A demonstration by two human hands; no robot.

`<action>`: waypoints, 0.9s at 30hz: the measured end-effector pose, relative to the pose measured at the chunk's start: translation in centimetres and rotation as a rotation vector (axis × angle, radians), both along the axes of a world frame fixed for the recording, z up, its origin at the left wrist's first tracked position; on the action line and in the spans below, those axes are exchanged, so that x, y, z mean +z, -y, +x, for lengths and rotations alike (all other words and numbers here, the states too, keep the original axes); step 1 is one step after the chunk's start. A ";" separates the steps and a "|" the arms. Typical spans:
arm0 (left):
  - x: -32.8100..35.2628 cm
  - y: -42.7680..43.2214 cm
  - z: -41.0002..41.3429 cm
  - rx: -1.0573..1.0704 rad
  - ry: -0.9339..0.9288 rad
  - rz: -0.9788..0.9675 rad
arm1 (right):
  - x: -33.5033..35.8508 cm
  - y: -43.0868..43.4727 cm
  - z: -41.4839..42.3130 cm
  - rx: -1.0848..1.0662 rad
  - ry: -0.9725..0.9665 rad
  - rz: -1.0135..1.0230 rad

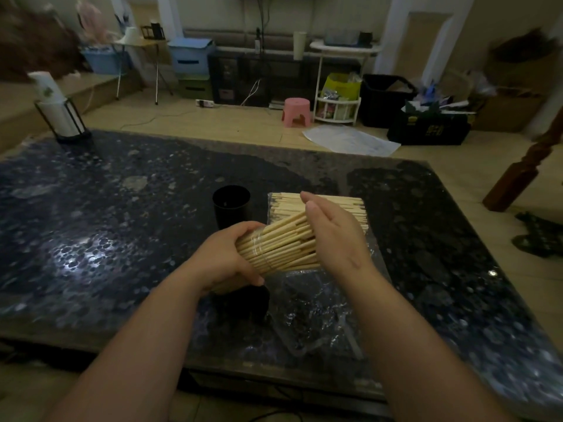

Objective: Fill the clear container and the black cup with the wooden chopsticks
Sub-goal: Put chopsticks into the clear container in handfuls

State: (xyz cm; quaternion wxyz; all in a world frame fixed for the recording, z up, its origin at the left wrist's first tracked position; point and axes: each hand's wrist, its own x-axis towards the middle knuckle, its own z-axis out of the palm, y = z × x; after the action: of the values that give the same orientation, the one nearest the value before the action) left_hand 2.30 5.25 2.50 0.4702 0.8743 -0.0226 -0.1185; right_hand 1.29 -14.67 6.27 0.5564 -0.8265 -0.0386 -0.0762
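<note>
Clear container packed with chopsticks tilts sideways; black cup stands upright.

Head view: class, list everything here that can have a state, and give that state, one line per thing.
Black cup: upright on the table; contents too dark to tell.
Container: tipped sideways, packed with chopsticks, gripped by the left hand.
Right hand: open, palm against the chopstick ends.
Pack: lying flat on the table.
</note>
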 end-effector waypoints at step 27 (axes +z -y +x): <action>-0.5 -0.2 -0.1 0.183 -0.078 -0.163 | -3.3 3.1 0.4 0.122 -0.433 -0.522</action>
State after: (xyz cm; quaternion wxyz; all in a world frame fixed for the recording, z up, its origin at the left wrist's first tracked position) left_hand 2.21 5.46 2.01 0.5492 0.8262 0.0658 -0.1067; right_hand 1.70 -17.79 2.96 0.3248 -0.9342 0.0128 0.1468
